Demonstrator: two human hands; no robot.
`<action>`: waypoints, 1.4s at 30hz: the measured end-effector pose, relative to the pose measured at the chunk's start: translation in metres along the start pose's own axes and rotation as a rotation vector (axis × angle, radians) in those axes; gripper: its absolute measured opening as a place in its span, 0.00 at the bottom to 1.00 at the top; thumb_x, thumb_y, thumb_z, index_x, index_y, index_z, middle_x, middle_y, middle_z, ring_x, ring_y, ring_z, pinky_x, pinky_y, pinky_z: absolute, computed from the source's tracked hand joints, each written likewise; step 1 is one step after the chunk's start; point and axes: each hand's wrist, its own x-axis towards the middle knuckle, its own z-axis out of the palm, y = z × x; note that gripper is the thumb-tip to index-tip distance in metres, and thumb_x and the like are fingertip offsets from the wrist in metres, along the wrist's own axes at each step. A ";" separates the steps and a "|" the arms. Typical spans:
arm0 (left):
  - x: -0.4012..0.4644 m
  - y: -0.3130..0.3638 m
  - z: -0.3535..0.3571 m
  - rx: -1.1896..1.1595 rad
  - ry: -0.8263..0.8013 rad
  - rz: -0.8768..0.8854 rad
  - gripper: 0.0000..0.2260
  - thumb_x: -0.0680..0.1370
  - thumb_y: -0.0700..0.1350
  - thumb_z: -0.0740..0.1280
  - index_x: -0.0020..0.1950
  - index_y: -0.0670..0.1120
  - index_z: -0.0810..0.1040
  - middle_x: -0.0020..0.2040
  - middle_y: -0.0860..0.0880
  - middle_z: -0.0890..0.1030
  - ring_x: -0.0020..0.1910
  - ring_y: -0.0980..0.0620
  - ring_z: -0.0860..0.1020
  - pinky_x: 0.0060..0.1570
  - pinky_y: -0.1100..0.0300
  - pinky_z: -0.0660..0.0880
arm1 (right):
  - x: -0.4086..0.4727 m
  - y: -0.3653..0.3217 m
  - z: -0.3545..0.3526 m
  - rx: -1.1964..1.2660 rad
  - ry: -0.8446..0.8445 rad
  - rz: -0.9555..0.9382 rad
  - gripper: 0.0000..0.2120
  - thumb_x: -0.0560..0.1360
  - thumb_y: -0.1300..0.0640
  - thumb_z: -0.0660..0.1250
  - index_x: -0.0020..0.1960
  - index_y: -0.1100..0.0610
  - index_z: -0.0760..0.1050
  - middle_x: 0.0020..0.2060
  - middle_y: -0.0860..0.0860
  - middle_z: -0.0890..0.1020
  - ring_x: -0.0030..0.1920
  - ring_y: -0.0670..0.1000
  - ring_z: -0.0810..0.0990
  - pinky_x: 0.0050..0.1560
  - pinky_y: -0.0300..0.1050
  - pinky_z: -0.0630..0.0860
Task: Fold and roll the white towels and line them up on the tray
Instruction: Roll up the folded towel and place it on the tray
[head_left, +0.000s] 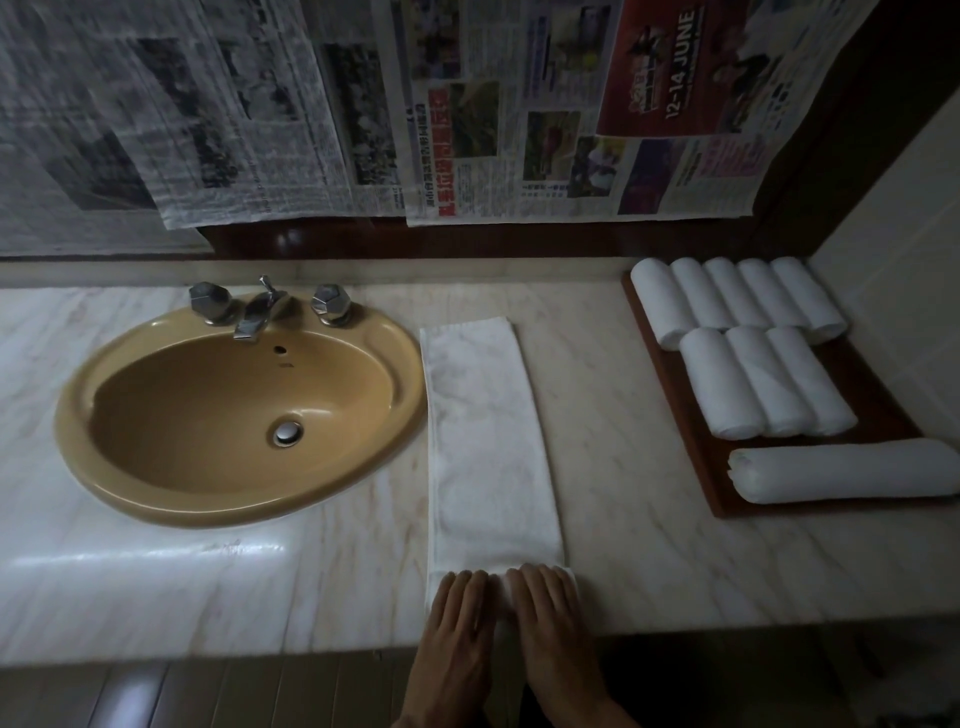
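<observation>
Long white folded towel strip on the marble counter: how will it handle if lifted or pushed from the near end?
The long white folded towel strip lies flat and limp, so it would probably sag if lifted. Pushed, it likely bunches or rolls: its near end already curls under the left hand and right hand. The glossy marble counter may let it slide.

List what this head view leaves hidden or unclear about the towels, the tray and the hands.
- Near end of the folded towel: covered by the left hand and right hand, so how far it is rolled is hidden.
- Long roll: its right end is cut off by the picture's edge.
- Tray: its right side is cut off too.
- Newspaper small print: too dim and small to read.
</observation>
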 end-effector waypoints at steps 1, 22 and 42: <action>-0.005 0.000 0.001 -0.018 0.007 0.007 0.19 0.73 0.40 0.61 0.63 0.38 0.70 0.63 0.39 0.70 0.62 0.39 0.71 0.71 0.48 0.59 | -0.004 0.000 0.000 0.006 -0.003 -0.004 0.19 0.77 0.58 0.57 0.66 0.62 0.71 0.57 0.58 0.80 0.59 0.59 0.75 0.73 0.55 0.60; 0.044 0.003 -0.016 -0.086 -0.092 -0.132 0.15 0.76 0.41 0.58 0.58 0.38 0.79 0.54 0.42 0.77 0.52 0.45 0.74 0.54 0.49 0.77 | 0.035 0.021 -0.009 -0.047 -0.125 -0.018 0.25 0.74 0.56 0.58 0.70 0.59 0.68 0.61 0.54 0.80 0.63 0.55 0.74 0.74 0.53 0.55; 0.057 -0.004 -0.019 0.026 -0.233 -0.059 0.16 0.72 0.48 0.58 0.53 0.45 0.81 0.50 0.48 0.77 0.47 0.48 0.77 0.49 0.55 0.77 | 0.004 -0.007 -0.014 -0.201 -0.132 0.000 0.30 0.78 0.58 0.53 0.76 0.68 0.54 0.71 0.63 0.67 0.72 0.64 0.65 0.74 0.63 0.52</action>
